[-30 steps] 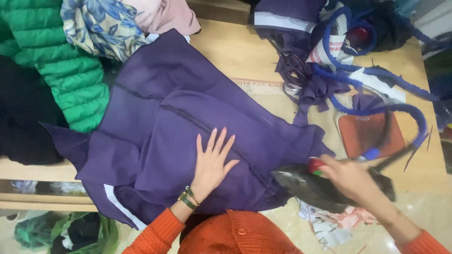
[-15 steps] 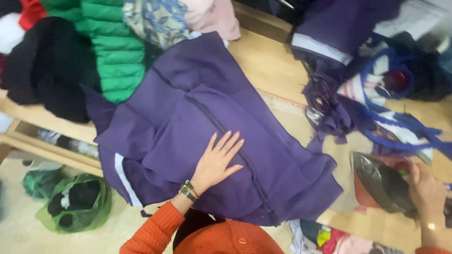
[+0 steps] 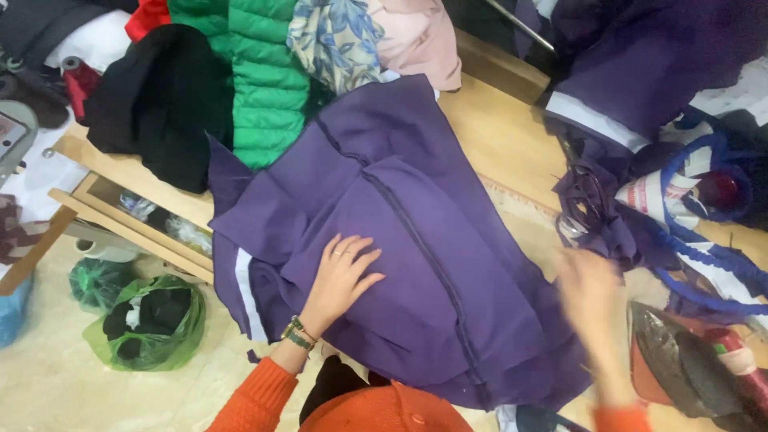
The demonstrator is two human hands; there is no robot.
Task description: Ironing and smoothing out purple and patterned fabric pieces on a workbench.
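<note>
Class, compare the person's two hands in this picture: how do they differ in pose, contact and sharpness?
The left hand lies flat, fingers spread, on the purple garment; the right hand is lifted beside the iron, gripping nothing. The left hand is sharp, showing a ring and beaded bracelet; the right hand is motion-blurred. Both come from orange sleeves.

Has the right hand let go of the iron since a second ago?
Yes. The right hand, blurred, is now off the iron and over the purple garment's edge.
</note>
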